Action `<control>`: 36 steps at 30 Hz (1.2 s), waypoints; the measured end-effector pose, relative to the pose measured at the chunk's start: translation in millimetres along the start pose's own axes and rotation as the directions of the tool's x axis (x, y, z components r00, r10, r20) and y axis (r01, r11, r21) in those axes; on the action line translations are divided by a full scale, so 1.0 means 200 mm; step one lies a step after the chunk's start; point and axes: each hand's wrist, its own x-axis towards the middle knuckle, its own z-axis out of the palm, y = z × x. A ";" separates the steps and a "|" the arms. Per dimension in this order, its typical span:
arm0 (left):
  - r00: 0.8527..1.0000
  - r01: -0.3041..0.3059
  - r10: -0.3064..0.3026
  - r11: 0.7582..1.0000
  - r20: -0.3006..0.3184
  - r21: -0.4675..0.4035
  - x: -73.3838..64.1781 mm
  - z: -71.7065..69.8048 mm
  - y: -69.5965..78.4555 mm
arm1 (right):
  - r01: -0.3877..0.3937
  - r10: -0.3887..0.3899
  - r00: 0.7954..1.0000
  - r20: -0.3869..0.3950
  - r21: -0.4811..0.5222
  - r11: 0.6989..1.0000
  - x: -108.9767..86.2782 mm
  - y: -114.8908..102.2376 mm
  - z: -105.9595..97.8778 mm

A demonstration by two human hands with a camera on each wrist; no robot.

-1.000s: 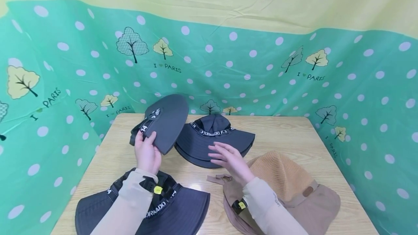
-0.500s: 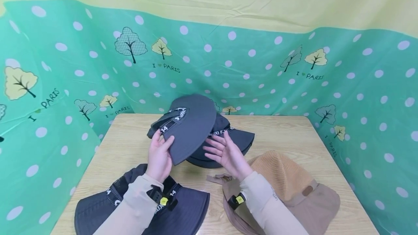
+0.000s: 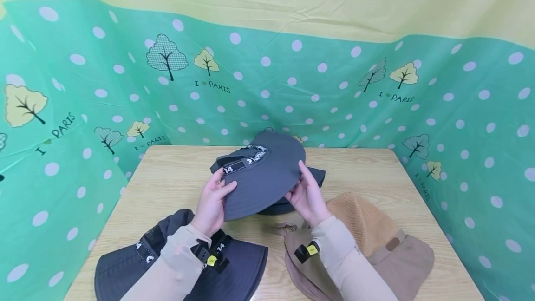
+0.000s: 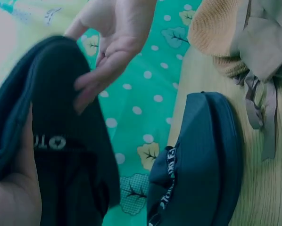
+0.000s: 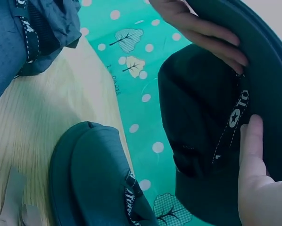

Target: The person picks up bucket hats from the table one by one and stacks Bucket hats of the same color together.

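Note:
Both hands hold up a dark grey wide-brimmed bucket hat (image 3: 271,175), tilted, with a lettered band around its crown. My left hand (image 3: 212,203) pinches the near-left brim, thumb on top. My right hand (image 3: 308,199) grips the right edge, its thumb up at the rim and its other fingers partly hidden beneath the brim. In the right wrist view the right thumb (image 5: 253,150) lies against the brim beside the band. Behind the held hat, largely covered by it, a second dark hat (image 4: 193,165) rests on the table.
Another dark hat (image 3: 234,268) lies at the near left, under the left forearm. A tan and brown hat (image 3: 359,226) with a fabric tie sits at the near right, partly under the right sleeve. Behind the wooden table (image 3: 355,166) hangs a green printed curtain (image 3: 267,92).
My left hand has brought the held hat rightward and lower, in front of the second dark hat. The right hand, earlier open and apart, now takes hold of the brim's right edge.

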 end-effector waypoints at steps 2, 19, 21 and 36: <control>0.999 0.022 -0.023 0.999 0.031 0.024 0.00 -0.01 0.00 | 0.003 -0.003 1.000 -0.027 0.022 1.000 0.00 -0.01 -0.01; 0.982 0.117 -0.123 0.992 0.144 0.049 0.00 -0.04 0.02 | 0.088 -0.081 0.990 -0.119 0.059 0.994 -0.02 -0.02 -0.02; 0.981 0.134 -0.133 0.991 0.143 0.002 -0.01 -0.05 0.02 | 0.101 -0.093 0.988 -0.127 0.063 0.993 -0.02 -0.02 -0.01; 0.941 0.171 0.020 0.834 0.339 -0.524 0.00 -0.04 -0.05 | 0.232 -0.185 0.959 -0.213 0.222 0.947 -0.04 0.05 0.03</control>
